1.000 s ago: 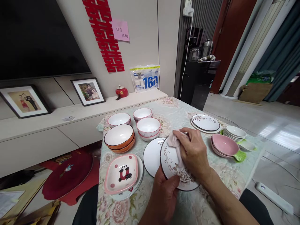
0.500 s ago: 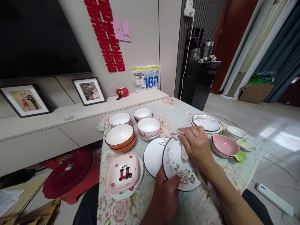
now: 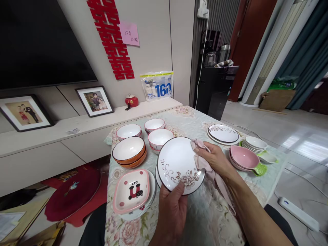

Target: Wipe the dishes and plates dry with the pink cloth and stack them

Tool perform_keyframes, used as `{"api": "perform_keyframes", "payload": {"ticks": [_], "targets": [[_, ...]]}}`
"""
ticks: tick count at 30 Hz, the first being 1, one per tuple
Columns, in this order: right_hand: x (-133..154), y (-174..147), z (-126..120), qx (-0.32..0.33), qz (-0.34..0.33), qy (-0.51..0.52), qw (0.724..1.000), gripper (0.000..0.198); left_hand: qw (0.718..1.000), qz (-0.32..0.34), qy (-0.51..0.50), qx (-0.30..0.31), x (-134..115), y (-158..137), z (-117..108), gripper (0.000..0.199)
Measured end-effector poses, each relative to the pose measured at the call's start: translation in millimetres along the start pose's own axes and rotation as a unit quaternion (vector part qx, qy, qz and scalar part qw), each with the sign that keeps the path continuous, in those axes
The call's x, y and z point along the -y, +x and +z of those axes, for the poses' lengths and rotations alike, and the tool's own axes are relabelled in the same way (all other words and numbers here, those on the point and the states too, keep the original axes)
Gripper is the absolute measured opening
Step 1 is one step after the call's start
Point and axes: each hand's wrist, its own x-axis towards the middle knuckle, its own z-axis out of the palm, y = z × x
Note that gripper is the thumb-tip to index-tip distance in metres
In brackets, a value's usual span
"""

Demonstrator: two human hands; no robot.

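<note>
A white plate (image 3: 176,157) with a dark rim and brown flowers is held up, tilted, above the table. My left hand (image 3: 173,205) grips its near edge, thumb on the printed face. Closed on a pale pink cloth (image 3: 205,162), my right hand (image 3: 215,157) is at the plate's right edge, and the cloth's tail hangs below toward my forearm. Behind the held plate, another white plate (image 3: 158,176) lies on the table, mostly hidden. Left of my hands is a square cat-print dish (image 3: 131,191) on top of round plates.
Orange bowls (image 3: 129,153) and pink-rimmed bowls (image 3: 160,137) stand at the table's left and back. On the right are stacked flowered plates (image 3: 222,132), pink leaf-shaped dishes (image 3: 244,158) and small white dishes (image 3: 255,143). A flowered cloth (image 3: 123,230) covers the table.
The plate has moved left and up, its face turned more toward me. My right hand and the cloth have shifted from across the plate's face to its right edge; the cloth now hangs down.
</note>
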Motion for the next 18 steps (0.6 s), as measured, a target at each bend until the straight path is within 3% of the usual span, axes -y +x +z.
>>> {"api": "perform_keyframes", "payload": {"ticks": [3, 10, 15, 18], "targets": [[3.5, -3.6, -4.1, -0.034, -0.031, -0.019, 0.999, 0.028, 0.999, -0.028, 0.017, 0.041, -3.7, -1.0, -1.0, 0.076], [21.1, -14.2, -17.3, -0.008, -0.155, -0.162, 0.974, 0.02, 0.991, -0.091, 0.063, 0.07, -13.8, 2.5, -4.6, 0.074], [11.6, -7.2, -1.1, -0.02, -0.089, -0.065, 0.994, 0.031, 0.999, -0.034, 0.019, 0.019, -12.7, 1.1, 1.6, 0.072], [4.2, -7.0, 10.5, 0.03, -0.045, -0.078, 0.995, 0.043, 0.999, 0.035, -0.007, -0.021, -17.1, 4.0, 6.0, 0.072]]}}
